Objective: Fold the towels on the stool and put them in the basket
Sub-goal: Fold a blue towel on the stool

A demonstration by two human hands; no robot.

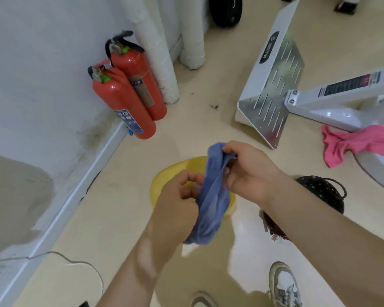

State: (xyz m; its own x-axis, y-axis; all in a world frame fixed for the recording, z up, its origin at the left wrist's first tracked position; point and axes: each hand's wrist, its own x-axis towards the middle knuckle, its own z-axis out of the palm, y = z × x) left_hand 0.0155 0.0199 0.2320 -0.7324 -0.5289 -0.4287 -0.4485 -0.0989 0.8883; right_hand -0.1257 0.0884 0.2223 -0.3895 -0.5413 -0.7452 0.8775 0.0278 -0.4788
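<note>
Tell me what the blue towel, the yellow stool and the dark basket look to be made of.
The blue towel: soft matte cloth, probably terry or microfibre; it hangs limp in folds. The yellow stool: likely moulded plastic, with a smooth, evenly coloured surface and a rounded edge. The dark basket: woven strands, perhaps rattan or cord, matte; an open weave and a loop handle show.
</note>
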